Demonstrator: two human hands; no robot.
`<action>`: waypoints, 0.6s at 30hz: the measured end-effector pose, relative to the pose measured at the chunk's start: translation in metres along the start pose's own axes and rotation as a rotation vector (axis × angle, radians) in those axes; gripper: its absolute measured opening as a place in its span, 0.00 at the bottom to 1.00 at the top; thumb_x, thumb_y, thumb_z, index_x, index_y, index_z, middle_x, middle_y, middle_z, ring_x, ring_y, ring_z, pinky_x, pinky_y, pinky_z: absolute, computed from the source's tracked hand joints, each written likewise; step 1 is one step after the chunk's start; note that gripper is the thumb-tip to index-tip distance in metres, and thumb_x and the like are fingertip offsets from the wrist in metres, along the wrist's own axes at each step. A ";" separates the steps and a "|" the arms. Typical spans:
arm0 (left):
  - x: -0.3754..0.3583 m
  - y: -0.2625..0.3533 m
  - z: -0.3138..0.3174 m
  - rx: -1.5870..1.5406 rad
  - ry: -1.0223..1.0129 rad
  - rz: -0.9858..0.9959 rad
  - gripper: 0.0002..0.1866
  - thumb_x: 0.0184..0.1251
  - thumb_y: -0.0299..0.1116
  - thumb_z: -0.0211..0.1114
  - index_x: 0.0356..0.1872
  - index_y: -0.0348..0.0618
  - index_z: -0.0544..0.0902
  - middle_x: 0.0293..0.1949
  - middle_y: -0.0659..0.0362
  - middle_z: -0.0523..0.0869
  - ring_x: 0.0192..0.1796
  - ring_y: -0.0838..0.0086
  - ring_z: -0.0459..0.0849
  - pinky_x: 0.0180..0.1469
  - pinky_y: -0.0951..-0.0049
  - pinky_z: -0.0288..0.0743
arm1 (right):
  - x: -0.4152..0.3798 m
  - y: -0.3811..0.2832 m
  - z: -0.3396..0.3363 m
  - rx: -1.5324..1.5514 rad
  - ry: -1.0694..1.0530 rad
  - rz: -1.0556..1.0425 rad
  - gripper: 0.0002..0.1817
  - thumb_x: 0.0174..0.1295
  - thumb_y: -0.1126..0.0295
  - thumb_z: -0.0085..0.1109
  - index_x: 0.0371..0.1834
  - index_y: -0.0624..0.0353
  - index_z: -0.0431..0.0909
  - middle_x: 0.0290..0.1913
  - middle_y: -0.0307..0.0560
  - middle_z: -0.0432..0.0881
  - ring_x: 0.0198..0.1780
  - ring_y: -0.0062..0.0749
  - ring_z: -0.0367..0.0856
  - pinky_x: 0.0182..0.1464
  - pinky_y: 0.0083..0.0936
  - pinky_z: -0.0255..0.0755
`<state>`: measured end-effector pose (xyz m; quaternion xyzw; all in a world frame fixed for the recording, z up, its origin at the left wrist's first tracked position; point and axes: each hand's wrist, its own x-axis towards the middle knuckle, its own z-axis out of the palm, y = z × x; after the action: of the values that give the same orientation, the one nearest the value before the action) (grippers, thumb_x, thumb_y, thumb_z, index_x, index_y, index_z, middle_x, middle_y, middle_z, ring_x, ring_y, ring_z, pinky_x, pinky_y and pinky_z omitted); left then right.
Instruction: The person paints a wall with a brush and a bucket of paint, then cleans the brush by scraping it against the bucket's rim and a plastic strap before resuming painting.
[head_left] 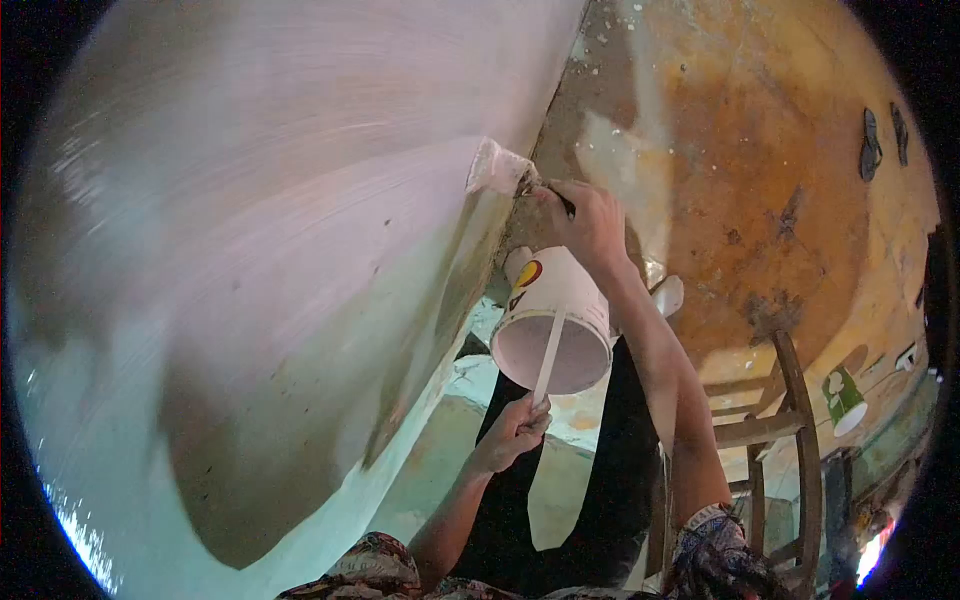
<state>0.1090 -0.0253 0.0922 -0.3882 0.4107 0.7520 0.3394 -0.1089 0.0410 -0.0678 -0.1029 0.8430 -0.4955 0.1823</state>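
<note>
My right hand (590,222) is closed on the dark handle of a paint brush (500,168), whose wide pale head lies against the wall (300,220) near its bottom edge. My left hand (516,432) is wrapped round the strap-like handle of a white bucket (560,290). The bucket hangs in front of my legs, its mouth tilted toward me, with pale stuff inside and a red and yellow mark on its side. Wet-looking pale streaks cross the wall.
A wooden chair or ladder frame (803,440) stands at the right. Beyond it a green and white container (843,400) lies on the stained floor (720,170). Dark sandals (870,145) are at the upper right. My feet are behind the bucket.
</note>
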 end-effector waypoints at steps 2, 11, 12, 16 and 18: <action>0.008 0.000 -0.002 0.027 0.031 -0.024 0.13 0.51 0.28 0.56 0.30 0.48 0.59 0.26 0.71 0.52 0.26 0.86 0.50 0.27 0.84 0.46 | 0.003 0.028 0.016 -0.064 -0.027 0.067 0.11 0.59 0.59 0.58 0.36 0.52 0.85 0.32 0.51 0.83 0.32 0.48 0.80 0.34 0.38 0.72; 0.026 -0.023 -0.013 0.044 0.110 -0.088 0.14 0.49 0.31 0.57 0.31 0.48 0.59 0.27 0.70 0.52 0.26 0.86 0.51 0.26 0.85 0.45 | 0.029 0.134 0.078 -0.457 -0.197 0.214 0.15 0.59 0.55 0.55 0.31 0.55 0.81 0.33 0.53 0.83 0.36 0.48 0.82 0.37 0.41 0.74; 0.027 -0.020 -0.012 0.054 0.111 -0.093 0.14 0.49 0.31 0.58 0.31 0.48 0.59 0.27 0.70 0.52 0.26 0.86 0.51 0.26 0.85 0.45 | 0.032 0.144 0.086 -0.501 -0.234 0.233 0.16 0.61 0.55 0.53 0.32 0.56 0.81 0.34 0.54 0.83 0.37 0.49 0.82 0.38 0.41 0.75; 0.032 -0.015 -0.015 0.064 0.147 -0.142 0.15 0.49 0.31 0.58 0.31 0.48 0.59 0.27 0.70 0.53 0.26 0.86 0.51 0.26 0.85 0.45 | 0.031 0.189 0.119 -0.628 -0.182 0.169 0.15 0.64 0.58 0.50 0.33 0.55 0.82 0.37 0.52 0.83 0.40 0.45 0.83 0.39 0.38 0.76; 0.029 -0.011 -0.014 0.049 0.151 -0.170 0.15 0.49 0.32 0.58 0.32 0.48 0.59 0.28 0.70 0.53 0.26 0.86 0.51 0.26 0.86 0.45 | 0.031 0.191 0.124 -0.626 -0.262 0.203 0.13 0.63 0.60 0.51 0.32 0.55 0.81 0.36 0.51 0.83 0.38 0.44 0.83 0.38 0.38 0.76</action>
<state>0.1091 -0.0275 0.0577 -0.4688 0.4191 0.6788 0.3793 -0.0848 0.0240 -0.2960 -0.1323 0.9294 -0.1751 0.2969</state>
